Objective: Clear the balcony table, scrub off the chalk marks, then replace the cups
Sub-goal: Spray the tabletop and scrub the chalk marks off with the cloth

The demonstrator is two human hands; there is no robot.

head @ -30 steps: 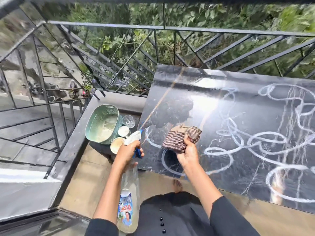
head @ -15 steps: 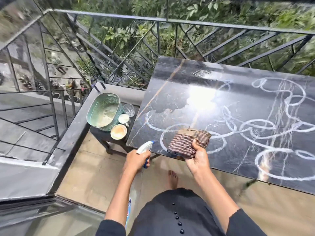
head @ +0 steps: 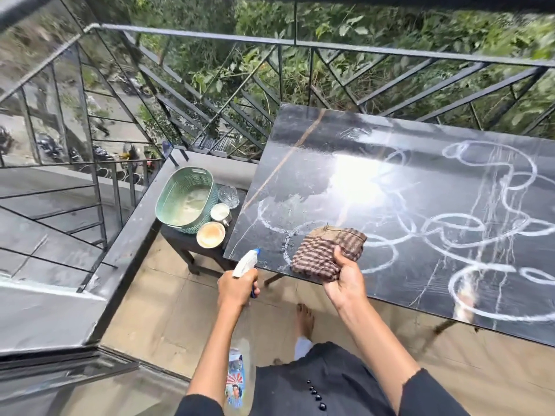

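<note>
the table (head: 390,181) is bare of cups, wet, and glaring in the sun. looping chalk marks (head: 468,223) are spread over most of it, thickest toward the right. a folded striped cloth (head: 324,250) is held at the table's near left corner, on or just over the top; contact cannot be told for certain. the right hand (head: 345,280) is clamped on the cloth, thumb on top and the other fingers curled under its near edge. the left hand (head: 237,286) is wrapped round the neck of a bottle (head: 244,262) just off that same corner, with the nozzle pointed up and forward toward it and the body hanging down below the hand.

the scrubbing step is judged to be in hand, with little of it done. the coming move turns on one relation: from the cloth, nearly all the marks lie ahead and to the right, strung along the table's long axis, and one loop is partly covered by the cloth itself. the right hand is the nearer one, so a sweep rightward and away from the body is called for.

the white cup (head: 220,212), tan cup (head: 210,234) and glass (head: 228,196) are set beside a green basket (head: 168,199) on a low stool (head: 186,244), just left of the table, to be put back once the top is clean.
</note>
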